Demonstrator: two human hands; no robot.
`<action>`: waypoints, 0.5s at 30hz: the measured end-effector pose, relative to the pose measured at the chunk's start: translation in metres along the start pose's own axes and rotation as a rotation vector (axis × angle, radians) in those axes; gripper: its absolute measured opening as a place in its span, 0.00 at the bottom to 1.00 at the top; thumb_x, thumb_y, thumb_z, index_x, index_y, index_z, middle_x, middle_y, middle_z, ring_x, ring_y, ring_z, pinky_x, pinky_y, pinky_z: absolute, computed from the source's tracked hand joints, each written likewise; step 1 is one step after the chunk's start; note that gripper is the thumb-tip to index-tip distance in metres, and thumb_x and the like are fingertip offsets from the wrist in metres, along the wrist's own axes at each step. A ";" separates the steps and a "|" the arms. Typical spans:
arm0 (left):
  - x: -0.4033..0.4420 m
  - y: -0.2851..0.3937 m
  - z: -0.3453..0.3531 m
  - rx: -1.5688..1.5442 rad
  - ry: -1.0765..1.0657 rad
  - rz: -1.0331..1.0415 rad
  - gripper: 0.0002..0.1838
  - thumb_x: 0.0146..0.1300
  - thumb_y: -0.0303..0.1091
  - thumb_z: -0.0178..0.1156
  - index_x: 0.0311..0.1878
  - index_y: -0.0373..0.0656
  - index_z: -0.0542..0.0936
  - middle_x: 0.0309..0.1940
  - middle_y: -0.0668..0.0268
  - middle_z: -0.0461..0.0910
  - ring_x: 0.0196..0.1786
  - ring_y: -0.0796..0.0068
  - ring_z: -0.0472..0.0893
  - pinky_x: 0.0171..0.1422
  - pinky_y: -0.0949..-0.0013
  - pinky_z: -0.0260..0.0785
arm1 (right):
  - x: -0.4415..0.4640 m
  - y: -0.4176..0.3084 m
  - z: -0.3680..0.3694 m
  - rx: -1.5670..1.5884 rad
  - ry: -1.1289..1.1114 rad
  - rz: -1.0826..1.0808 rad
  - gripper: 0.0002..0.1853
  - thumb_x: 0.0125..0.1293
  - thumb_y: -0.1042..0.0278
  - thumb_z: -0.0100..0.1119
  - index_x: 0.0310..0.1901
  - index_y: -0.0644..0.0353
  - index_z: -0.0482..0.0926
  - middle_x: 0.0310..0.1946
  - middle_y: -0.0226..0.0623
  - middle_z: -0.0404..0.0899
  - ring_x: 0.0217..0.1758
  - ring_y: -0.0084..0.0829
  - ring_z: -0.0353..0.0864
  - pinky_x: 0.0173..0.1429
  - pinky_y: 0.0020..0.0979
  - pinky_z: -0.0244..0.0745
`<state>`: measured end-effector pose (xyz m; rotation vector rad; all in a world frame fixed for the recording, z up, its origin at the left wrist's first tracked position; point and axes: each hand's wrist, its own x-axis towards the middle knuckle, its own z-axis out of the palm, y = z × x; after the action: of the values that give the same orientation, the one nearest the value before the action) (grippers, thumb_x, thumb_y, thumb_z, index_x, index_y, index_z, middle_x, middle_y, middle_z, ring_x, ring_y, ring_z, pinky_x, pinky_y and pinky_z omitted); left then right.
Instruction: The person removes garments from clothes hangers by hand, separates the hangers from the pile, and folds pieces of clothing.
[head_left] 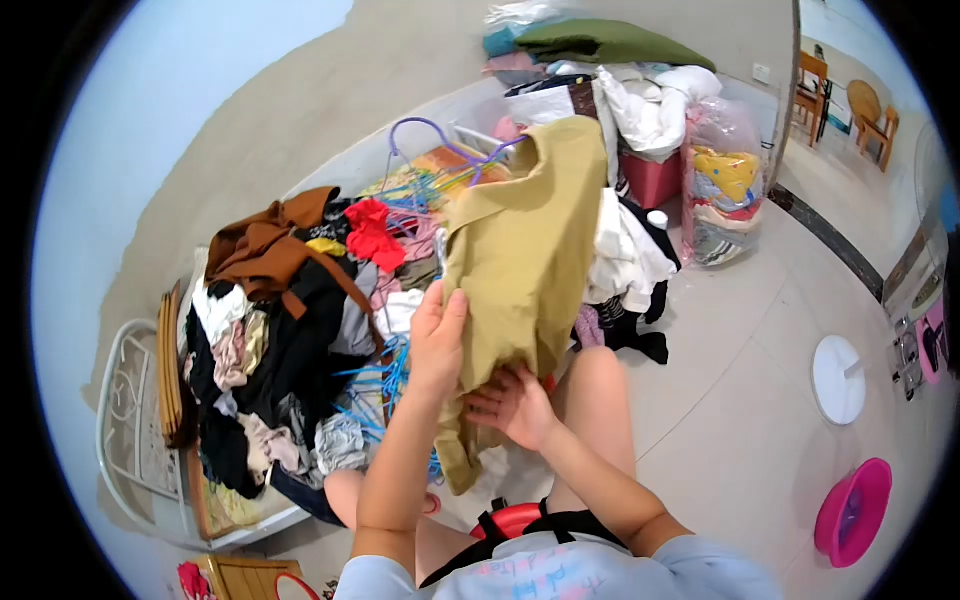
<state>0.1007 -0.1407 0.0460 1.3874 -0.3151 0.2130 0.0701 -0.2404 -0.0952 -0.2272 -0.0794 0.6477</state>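
Observation:
A khaki long-sleeved top hangs in front of me, its hem low over my lap. My left hand is closed on its left edge, thumb on the near side. My right hand is at the hem, palm up, fingers stretched and apart, touching the cloth; the thumb side is partly hidden by fabric. A purple hanger lies at the neck of the top, one end against the collar. Blue hangers are bunched to the left of my forearm.
A bed carries heaped clothes, among them a brown garment and a red cloth. White clothes and a clear bag of folded textiles are to the right. A pink basin and a white round object stand on the floor.

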 end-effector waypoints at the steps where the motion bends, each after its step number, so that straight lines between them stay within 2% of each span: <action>1: 0.003 0.001 0.010 -0.083 -0.016 -0.024 0.14 0.68 0.33 0.47 0.54 0.36 0.69 0.47 0.64 0.76 0.47 0.78 0.75 0.52 0.73 0.67 | 0.000 -0.006 0.003 0.001 0.002 0.002 0.25 0.67 0.44 0.38 0.56 0.53 0.63 0.49 0.35 0.69 0.52 0.34 0.71 0.55 0.42 0.68; 3: 0.029 0.007 0.041 -0.160 -0.031 -0.035 0.16 0.68 0.35 0.48 0.54 0.37 0.69 0.48 0.64 0.76 0.48 0.76 0.76 0.53 0.73 0.67 | 0.007 -0.043 0.007 -0.058 0.103 -0.403 0.22 0.67 0.45 0.37 0.53 0.51 0.65 0.47 0.33 0.70 0.52 0.33 0.70 0.56 0.42 0.67; 5: 0.044 0.008 0.045 -0.213 -0.028 -0.027 0.18 0.67 0.38 0.49 0.55 0.37 0.69 0.49 0.63 0.76 0.48 0.74 0.76 0.54 0.71 0.68 | 0.007 -0.059 0.002 -0.073 0.086 -0.414 0.22 0.68 0.46 0.38 0.55 0.52 0.65 0.51 0.33 0.69 0.54 0.33 0.69 0.55 0.42 0.67; 7: 0.074 0.007 0.051 -0.288 -0.034 0.040 0.18 0.68 0.39 0.48 0.54 0.37 0.70 0.49 0.62 0.76 0.48 0.74 0.77 0.54 0.70 0.68 | 0.015 -0.091 0.005 -0.242 0.168 -0.719 0.25 0.68 0.48 0.36 0.61 0.52 0.61 0.50 0.33 0.71 0.56 0.38 0.70 0.53 0.41 0.70; 9: 0.110 0.006 0.049 -0.328 0.017 0.046 0.16 0.69 0.38 0.44 0.52 0.37 0.70 0.49 0.61 0.76 0.48 0.71 0.78 0.52 0.68 0.70 | 0.028 -0.129 0.003 -0.481 0.136 -0.902 0.21 0.70 0.56 0.37 0.59 0.59 0.64 0.51 0.39 0.71 0.57 0.36 0.70 0.54 0.38 0.69; 12: 0.146 -0.011 0.042 -0.350 0.034 0.037 0.16 0.70 0.37 0.43 0.53 0.37 0.70 0.49 0.61 0.76 0.47 0.70 0.78 0.52 0.65 0.71 | 0.044 -0.156 -0.010 -0.464 0.224 -0.960 0.19 0.69 0.59 0.40 0.55 0.62 0.67 0.51 0.39 0.71 0.55 0.33 0.71 0.54 0.34 0.67; 14: 0.171 -0.044 0.022 -0.395 0.081 0.020 0.17 0.70 0.38 0.43 0.55 0.37 0.68 0.50 0.61 0.75 0.49 0.68 0.77 0.55 0.64 0.70 | 0.053 -0.176 -0.028 -0.978 0.534 -1.187 0.17 0.67 0.63 0.45 0.52 0.65 0.69 0.49 0.39 0.73 0.52 0.31 0.72 0.54 0.31 0.66; 15: 0.186 -0.068 0.013 -0.398 0.078 0.008 0.17 0.70 0.38 0.43 0.55 0.37 0.68 0.50 0.61 0.75 0.49 0.68 0.77 0.55 0.64 0.70 | 0.062 -0.185 -0.041 -0.979 0.547 -1.186 0.17 0.67 0.63 0.45 0.52 0.65 0.69 0.49 0.39 0.73 0.52 0.31 0.72 0.54 0.31 0.66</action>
<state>0.2962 -0.1724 0.0482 0.9824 -0.2808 0.1983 0.2339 -0.3535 -0.0915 -1.1791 0.0121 -0.7032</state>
